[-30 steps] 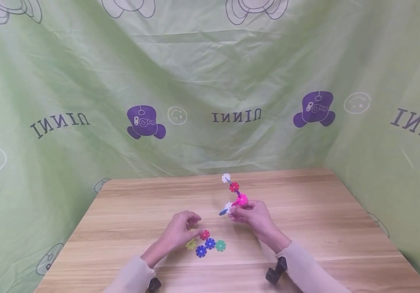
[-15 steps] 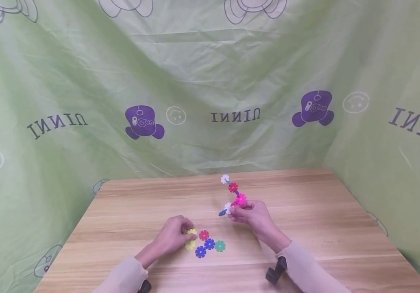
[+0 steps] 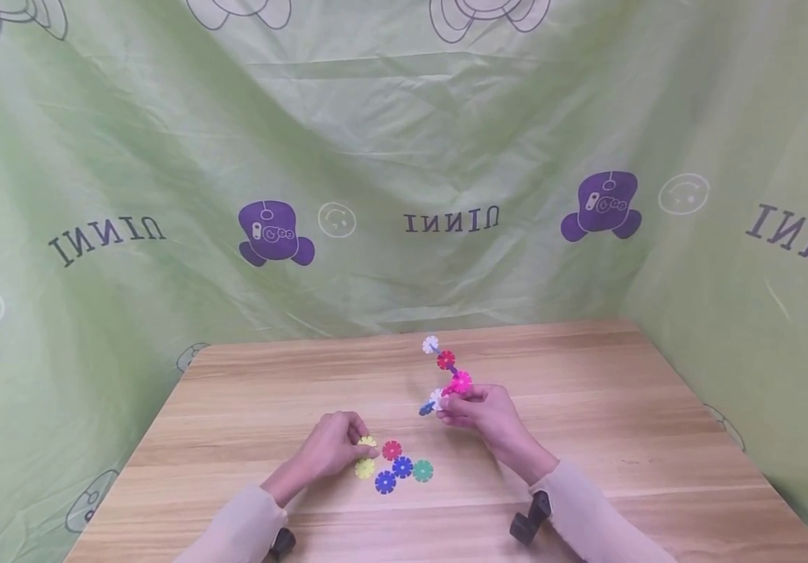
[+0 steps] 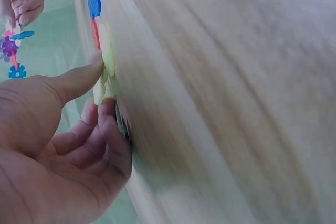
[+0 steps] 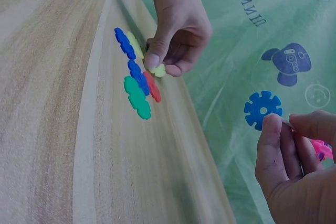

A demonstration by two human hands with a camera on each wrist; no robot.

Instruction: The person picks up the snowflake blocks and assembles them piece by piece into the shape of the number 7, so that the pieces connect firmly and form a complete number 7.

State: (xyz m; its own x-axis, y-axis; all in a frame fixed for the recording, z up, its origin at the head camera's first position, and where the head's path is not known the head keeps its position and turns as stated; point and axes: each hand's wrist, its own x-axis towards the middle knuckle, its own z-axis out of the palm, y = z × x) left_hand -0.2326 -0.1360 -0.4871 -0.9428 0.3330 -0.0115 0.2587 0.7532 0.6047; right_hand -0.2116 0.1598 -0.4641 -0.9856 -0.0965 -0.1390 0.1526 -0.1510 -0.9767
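Note:
My right hand [image 3: 491, 418] pinches a chain of interlocking snowflake discs above the table. Its visible pieces include a white disc [image 3: 430, 345] at the far end, a red disc [image 3: 446, 360], a pink disc [image 3: 461, 381] and a blue disc [image 5: 262, 110] at the near end. Down at the tabletop, my left hand [image 3: 329, 447] holds a yellow snowflake disc [image 4: 99, 90] between thumb and fingers. A second yellow disc [image 3: 364, 469] lies just beside it. To the right lie a red disc [image 3: 392, 450], two blue discs [image 3: 402, 467] and a green disc [image 3: 422, 470].
The wood-grain table [image 3: 587, 438] extends around both hands. A green printed cloth [image 3: 375, 156] hangs behind it and along both sides. A black device [image 3: 526, 524] is strapped at the right wrist, another [image 3: 282, 541] at the left.
The left hand has moved slightly left and away from the red disc, and its thumb and fingers have closed on a yellow disc. The right hand stays nearly still with the chain.

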